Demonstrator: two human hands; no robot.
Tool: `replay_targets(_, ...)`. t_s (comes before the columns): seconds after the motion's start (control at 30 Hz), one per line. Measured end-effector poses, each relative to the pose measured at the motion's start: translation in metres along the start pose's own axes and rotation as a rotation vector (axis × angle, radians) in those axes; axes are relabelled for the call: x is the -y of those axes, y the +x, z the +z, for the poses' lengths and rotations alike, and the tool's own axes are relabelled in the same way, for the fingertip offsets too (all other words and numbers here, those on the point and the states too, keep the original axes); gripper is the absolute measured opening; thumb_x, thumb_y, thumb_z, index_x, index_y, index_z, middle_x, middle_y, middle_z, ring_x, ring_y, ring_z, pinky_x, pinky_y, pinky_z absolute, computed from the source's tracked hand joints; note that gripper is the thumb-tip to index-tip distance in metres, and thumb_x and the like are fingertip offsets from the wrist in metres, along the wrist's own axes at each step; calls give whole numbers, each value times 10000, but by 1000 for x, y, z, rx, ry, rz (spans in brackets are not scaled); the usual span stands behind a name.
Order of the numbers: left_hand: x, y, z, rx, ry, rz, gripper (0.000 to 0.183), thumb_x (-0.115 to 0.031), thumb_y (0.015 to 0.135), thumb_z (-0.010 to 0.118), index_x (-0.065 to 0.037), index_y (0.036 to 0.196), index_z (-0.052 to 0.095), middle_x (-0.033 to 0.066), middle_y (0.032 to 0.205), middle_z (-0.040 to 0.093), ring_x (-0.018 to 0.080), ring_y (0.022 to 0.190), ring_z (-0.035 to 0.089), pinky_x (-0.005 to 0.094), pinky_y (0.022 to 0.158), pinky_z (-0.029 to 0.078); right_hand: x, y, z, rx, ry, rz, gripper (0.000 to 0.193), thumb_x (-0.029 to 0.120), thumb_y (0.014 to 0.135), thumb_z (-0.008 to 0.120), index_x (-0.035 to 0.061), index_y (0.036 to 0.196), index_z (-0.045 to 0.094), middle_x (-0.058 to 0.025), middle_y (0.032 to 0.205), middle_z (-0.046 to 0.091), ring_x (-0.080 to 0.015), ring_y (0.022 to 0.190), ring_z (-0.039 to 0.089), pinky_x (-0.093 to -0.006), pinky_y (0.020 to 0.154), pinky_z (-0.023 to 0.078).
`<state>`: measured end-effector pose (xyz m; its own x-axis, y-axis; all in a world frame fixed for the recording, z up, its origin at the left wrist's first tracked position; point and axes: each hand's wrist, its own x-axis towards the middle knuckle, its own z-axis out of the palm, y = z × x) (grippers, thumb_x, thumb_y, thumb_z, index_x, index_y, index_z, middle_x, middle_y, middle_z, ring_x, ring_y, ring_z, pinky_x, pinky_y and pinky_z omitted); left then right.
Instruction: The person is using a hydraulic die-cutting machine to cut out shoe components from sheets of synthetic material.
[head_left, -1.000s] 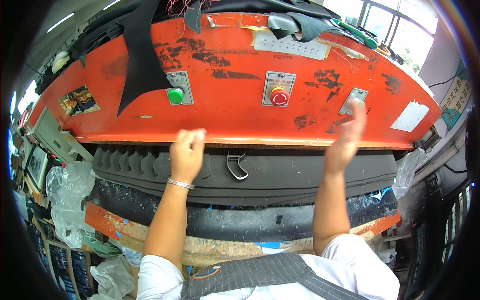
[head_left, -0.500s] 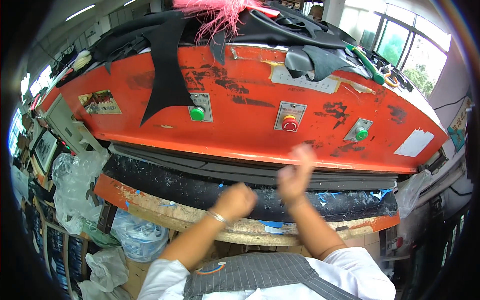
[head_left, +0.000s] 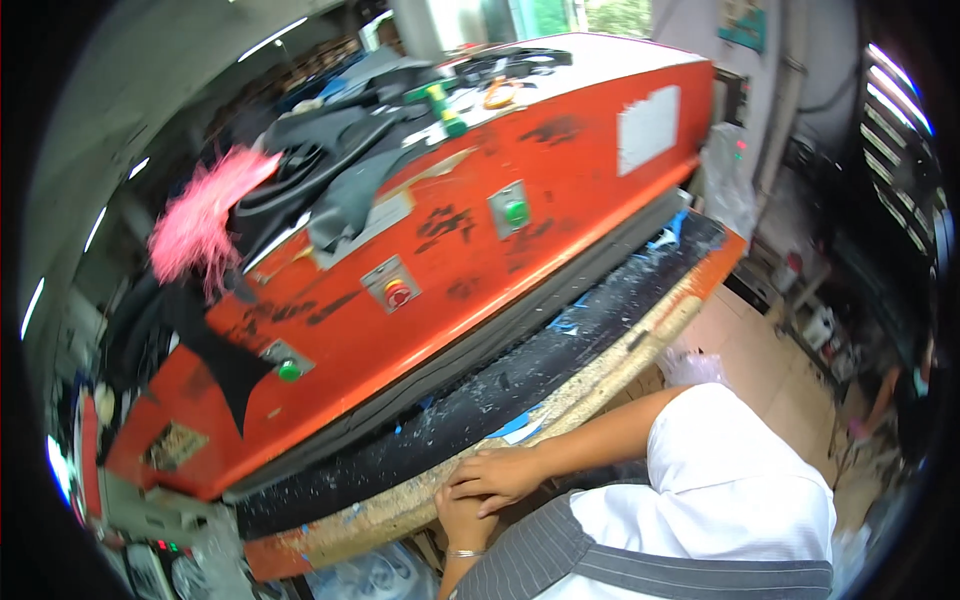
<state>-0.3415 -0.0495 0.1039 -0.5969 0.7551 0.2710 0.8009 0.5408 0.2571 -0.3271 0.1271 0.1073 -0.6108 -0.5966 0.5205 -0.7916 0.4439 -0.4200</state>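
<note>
Beside the worn edge of the workbench, my two hands rest together. My right hand lies across the back of my left hand, its fingers loosely laid over it and a little apart. The left hand's fingers are mostly hidden beneath, and a thin bracelet circles that wrist. No object shows in either hand. Just ahead is a black pad flecked with scraps, with grey sheet layers behind it under the red machine.
The machine's front carries a red stop button and green buttons. Black material offcuts and a pink fringed bundle lie on top. Blue scraps sit on the bench. Another person is at the far right.
My view has turned to the right and tilted. My hands, earlier apart above the black pad, have come down toward me and now lie one on the other.
</note>
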Motion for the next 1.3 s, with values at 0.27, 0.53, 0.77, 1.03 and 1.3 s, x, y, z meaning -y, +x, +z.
replay_targets(0.27,-13,-20,8,-109,148,-37,367,-412,857,607,-99,1043,649,125,892,611,331,884,564,465,781,406,32,-60,7,98,-418,435,498,298,688,783,51,1049,545,-111,1042,552,-291,1024,546,-393,840,483)
replay_targets(0.53,-13,-36,33,-91,89,-200,385,-427,869,577,-90,1025,681,154,981,636,348,985,568,476,874,410,48,-59,33,42,-409,729,545,284,620,844,28,1033,595,-154,1055,607,-322,1035,574,-404,884,484)
replay_targets(0.77,-18,-37,44,-2,-3,-287,447,-449,797,592,-39,923,716,199,960,675,364,956,614,497,868,443,45,-68,54,-3,-448,819,518,264,591,858,44,1000,627,-168,1072,607,-342,1055,570,-427,899,494)
replay_targets(1.03,1,-10,4,492,-202,-363,458,-532,758,611,-123,892,767,191,910,700,380,898,664,447,835,517,24,-47,-20,610,81,788,424,348,748,749,37,1026,674,-178,1008,674,-363,944,640,-445,846,505)
replay_targets(1.3,82,120,25,-410,-161,-248,134,-211,805,713,-120,900,688,74,796,564,292,799,562,409,719,464,-168,93,-49,21,-331,576,409,287,767,692,54,1102,670,-142,1280,578,-342,1052,617,-435,877,505)
